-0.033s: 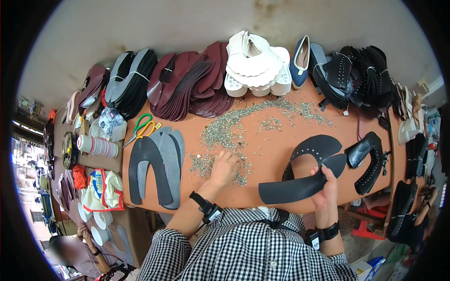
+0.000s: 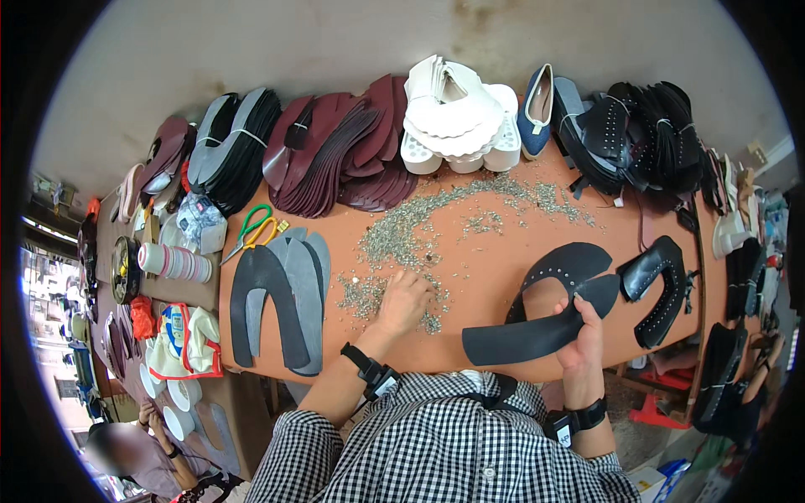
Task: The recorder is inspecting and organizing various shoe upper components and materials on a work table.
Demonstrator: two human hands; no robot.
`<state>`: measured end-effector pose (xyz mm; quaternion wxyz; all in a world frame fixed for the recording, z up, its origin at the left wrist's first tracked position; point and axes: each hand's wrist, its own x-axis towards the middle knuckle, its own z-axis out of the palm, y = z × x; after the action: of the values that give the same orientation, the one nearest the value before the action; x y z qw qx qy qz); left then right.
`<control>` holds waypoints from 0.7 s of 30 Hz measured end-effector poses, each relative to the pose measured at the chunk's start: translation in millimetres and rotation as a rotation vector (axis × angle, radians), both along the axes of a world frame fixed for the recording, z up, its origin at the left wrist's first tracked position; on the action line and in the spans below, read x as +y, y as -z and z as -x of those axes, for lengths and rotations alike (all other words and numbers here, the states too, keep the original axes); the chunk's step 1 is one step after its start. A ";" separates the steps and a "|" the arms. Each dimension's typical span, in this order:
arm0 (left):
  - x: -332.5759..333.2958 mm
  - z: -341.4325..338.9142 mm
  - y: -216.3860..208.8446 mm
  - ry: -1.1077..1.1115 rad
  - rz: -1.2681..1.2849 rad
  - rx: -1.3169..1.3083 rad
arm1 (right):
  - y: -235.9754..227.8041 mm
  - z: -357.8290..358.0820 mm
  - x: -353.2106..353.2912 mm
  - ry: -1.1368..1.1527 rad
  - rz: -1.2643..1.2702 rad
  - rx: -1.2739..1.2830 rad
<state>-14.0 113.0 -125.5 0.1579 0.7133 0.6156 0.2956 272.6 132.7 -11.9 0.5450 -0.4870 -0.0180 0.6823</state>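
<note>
Over the near edge of a scattered pile of small metal studs point(image 2: 394, 235), my left hand point(image 2: 404, 303) has its fingers drawn together at the tips. What they pinch, if anything, is too small to make out. My right hand point(image 2: 583, 339) grips a curved black shoe upper point(image 2: 521, 342), thumb on top, held low over the table. Behind it lies another black upper point(image 2: 579, 256) with a row of silver studs; the held piece partly covers it. A folded studded black upper point(image 2: 662, 289) rests farther right. Left of my left hand are black and grey U-shaped uppers point(image 2: 268, 306).
Green and orange-handled scissors point(image 2: 257, 230) lie at the table's left edge. Along the back stand maroon uppers point(image 2: 323, 159), white scalloped pieces point(image 2: 457, 117), a blue shoe point(image 2: 535, 117) and bundled black studded uppers point(image 2: 641, 138). Another person point(image 2: 142, 457) is at lower left.
</note>
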 end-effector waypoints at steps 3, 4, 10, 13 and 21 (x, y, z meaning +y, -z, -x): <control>7.8 -9.6 -4.5 0.024 0.029 0.064 | 2.1 1.5 4.2 0.000 -0.032 -0.024; 9.3 -12.8 -7.1 0.006 0.047 0.132 | 1.3 1.3 3.7 -0.013 -0.038 -0.023; 11.5 -15.3 -7.0 0.123 0.026 0.389 | -4.4 4.7 2.3 -0.066 -0.027 -0.042; 13.8 -18.8 -13.0 0.186 -0.016 0.405 | -6.6 9.5 2.3 -0.109 -0.055 0.004; 16.2 -5.4 -4.4 0.178 0.053 0.280 | -5.7 5.8 2.6 -0.058 -0.006 0.086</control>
<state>-8.5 129.2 -121.1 0.1146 0.7947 0.5737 0.1619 266.8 135.3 -6.3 0.5267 -0.4551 -0.0106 0.7179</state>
